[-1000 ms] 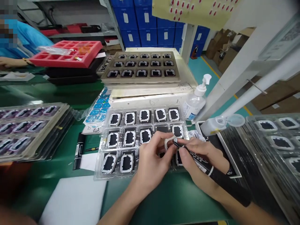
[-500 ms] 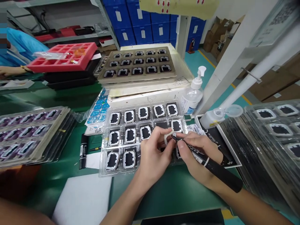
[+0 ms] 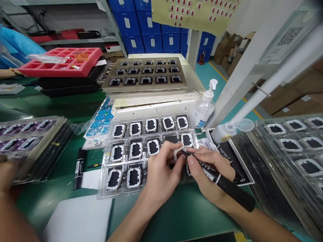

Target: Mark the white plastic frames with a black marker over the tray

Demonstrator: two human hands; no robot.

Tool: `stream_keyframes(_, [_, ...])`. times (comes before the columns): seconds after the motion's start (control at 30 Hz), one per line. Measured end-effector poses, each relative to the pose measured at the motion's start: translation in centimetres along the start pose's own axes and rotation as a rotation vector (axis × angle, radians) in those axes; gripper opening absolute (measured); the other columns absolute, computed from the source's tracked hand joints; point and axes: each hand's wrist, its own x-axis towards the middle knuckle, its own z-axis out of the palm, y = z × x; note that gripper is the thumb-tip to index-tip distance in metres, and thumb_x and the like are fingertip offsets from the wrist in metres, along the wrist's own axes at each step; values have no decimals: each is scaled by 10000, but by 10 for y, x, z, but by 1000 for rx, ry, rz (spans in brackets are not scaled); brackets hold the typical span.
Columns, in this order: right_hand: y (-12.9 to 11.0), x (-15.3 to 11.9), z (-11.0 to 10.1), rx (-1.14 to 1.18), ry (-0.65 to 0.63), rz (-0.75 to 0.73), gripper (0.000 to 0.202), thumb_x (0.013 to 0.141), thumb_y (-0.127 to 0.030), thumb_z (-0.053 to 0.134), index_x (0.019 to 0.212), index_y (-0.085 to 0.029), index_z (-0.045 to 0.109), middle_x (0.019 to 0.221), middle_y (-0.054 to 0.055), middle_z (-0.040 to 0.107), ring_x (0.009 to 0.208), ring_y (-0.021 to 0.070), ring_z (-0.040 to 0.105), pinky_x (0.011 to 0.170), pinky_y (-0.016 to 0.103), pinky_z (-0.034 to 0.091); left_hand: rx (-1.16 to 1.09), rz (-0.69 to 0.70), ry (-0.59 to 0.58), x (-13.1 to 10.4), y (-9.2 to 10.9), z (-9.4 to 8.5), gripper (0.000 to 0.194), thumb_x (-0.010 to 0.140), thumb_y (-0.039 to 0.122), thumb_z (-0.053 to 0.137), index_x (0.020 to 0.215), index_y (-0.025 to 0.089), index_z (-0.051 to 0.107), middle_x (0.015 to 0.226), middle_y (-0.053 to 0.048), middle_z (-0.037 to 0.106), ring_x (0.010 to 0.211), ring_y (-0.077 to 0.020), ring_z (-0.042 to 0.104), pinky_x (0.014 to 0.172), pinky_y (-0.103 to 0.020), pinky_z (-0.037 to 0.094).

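Between the thumb and fingers of my left hand (image 3: 164,168) is a small white rounded frame (image 3: 176,154), partly hidden by the fingers. My right hand (image 3: 212,168) is closed around a black marker pen (image 3: 227,190), its tip against or very near the frame's edge. Both hands are over the front right part of a clear plastic tray (image 3: 121,195), which holds rows of white-rimmed frames with black centres, such as one frame (image 3: 135,150) in the middle row. One pocket (image 3: 171,138) behind my hands has no frame in it.
A second marker (image 3: 79,168) lies left of the tray near a white foam sheet (image 3: 78,218). Pump bottles (image 3: 204,109) stand behind right. Stacked trays (image 3: 277,174) rise at right, more (image 3: 50,148) at left. Another person's hand (image 3: 7,171) touches the left stack.
The view has shifted slightly, moving the scene left and a little down. Another person's hand has come in at the left stack. My hands keep hold of the frame and marker.
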Motion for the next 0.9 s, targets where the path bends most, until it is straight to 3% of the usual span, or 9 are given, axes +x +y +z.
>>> stream_keyframes(0.53, [1, -3, 0, -36, -7, 19, 201, 934, -72, 758, 993, -262, 731, 959, 0, 823, 955, 219, 839, 869, 328, 708, 47, 51, 6, -2, -4, -1, 167, 1019, 166, 651, 1171, 230, 632, 695, 84, 627, 525, -63, 507, 497, -164, 389])
stream_keyframes(0.9, [3, -7, 2, -111, 0, -89, 242, 924, -33, 748, 1029, -248, 711, 912, 8, 806, 936, 224, 838, 868, 348, 712, 86, 66, 0, -1, -3, 0, 146, 1023, 167, 638, 1158, 224, 635, 663, 94, 593, 509, -59, 472, 483, -159, 368])
